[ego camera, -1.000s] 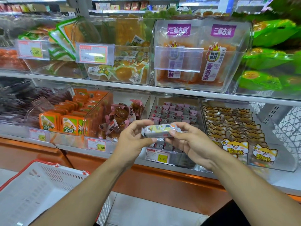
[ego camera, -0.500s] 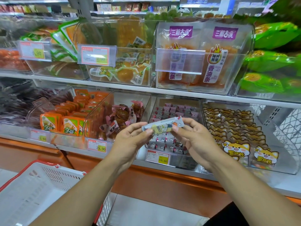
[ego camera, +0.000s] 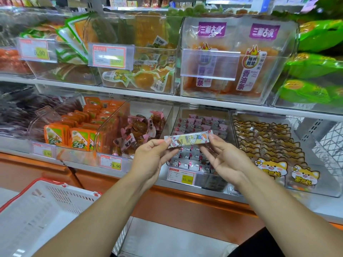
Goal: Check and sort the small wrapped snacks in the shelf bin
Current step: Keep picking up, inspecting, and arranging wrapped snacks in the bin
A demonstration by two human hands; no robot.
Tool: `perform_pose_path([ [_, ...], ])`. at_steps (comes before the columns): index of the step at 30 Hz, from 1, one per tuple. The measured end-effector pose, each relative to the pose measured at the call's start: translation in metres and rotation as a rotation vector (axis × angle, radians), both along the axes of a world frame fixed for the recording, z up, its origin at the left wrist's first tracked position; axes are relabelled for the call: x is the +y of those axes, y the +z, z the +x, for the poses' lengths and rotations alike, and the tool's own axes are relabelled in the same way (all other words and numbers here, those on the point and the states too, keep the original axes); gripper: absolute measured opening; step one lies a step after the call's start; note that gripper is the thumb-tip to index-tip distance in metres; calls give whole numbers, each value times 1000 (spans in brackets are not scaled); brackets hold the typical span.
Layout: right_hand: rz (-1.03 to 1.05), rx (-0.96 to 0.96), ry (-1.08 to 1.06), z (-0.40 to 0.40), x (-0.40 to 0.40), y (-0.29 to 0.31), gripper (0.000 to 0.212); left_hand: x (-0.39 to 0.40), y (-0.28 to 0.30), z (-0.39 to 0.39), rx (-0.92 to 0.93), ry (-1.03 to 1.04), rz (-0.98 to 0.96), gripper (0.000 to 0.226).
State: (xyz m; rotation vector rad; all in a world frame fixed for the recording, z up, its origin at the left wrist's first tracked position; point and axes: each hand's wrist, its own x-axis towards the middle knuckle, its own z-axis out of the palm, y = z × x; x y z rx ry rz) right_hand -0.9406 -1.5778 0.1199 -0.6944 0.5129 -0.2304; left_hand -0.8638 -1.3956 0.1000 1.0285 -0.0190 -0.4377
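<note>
Yellow-and-white snack bar (ego camera: 189, 139) hangs level just in front of the clear bin (ego camera: 201, 115) of pink-and-grey sweets, pinched at its ends by the left hand (ego camera: 151, 160) and right hand (ego camera: 225, 158). Best to turn it slowly, read the wrapper, then judge whether it belongs there.

Slim yellow-white wrapped snack (ego camera: 188, 140) held level before bin (ego camera: 201, 180).
</note>
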Motion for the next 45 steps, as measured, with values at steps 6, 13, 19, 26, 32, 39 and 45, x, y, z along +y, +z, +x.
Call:
perform_pose_path([
  [6, -179, -45, 40, 5, 0, 3, 41, -7, -10, 6, -71, 84, 139, 14],
  [13, -265, -141, 43, 22, -6, 6, 66, -25, -1, 6, -148, 145, 215, 4],
  [19, -646, 25, -471, 63, -9, -1, 29, -29, -6, 10, -478, 187, 468, 9],
  [26, -1549, 227, -242, 136, -38, -6, 23, -39, -22, 0, -1122, -271, 1219, 60],
  [32, -1762, 198, -54, 188, -48, -29, 20, -40, -24, 0, -1192, -411, 1387, 77],
  [39, -2088, 319, 245, 202, -55, -39, 32, -40, -26, 0, -1191, -395, 1381, 73],
  [45, -2013, 253, 275, 181, -50, -21, 37, -40, -32, 1, -1175, -378, 1341, 72],
])
